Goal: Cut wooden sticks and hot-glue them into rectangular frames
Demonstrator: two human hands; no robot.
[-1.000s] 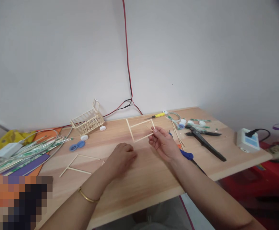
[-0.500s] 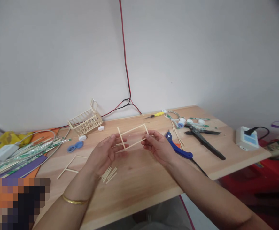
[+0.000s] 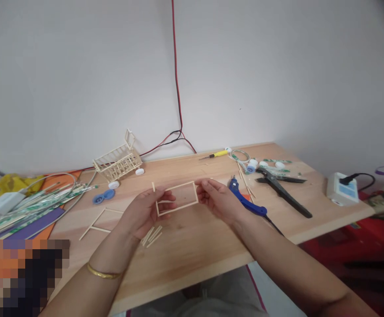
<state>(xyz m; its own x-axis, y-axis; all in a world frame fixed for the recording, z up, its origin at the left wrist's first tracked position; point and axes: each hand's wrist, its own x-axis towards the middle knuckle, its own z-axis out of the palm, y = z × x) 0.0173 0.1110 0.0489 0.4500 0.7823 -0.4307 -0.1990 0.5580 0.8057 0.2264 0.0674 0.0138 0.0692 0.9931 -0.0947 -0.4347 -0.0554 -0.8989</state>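
Left hand (image 3: 145, 211): It holds the left end of the stick frame, thumb in front and fingers behind.
Right hand (image 3: 218, 199): Its fingers are bent close together at the frame's top right corner. I cannot tell if they pinch it.
Pale, thin, four-sided wooden stick frame (image 3: 179, 209): It is up between the two hands, a bit tilted, over the light brown wooden desk (image 3: 195, 255).
Short, pale wooden sticks (image 3: 154, 239): They lie in a little pile just beside the left wrist.
Pale wooden stick piece with an open side (image 3: 92, 224): It lies flat, partly hidden by the left arm.
Pale stick cart with round white wheels (image 3: 122, 171): It stands near the wall.
Two round blue caps (image 3: 109, 194): They sit side by side in front of the cart.
Blue tool with a black cord (image 3: 251, 205): It lies near the right hand.
Big black tool with long arms (image 3: 286, 196): It lies farther right.
Thin tool with a yellow handle (image 3: 220, 154): It lies at the back.
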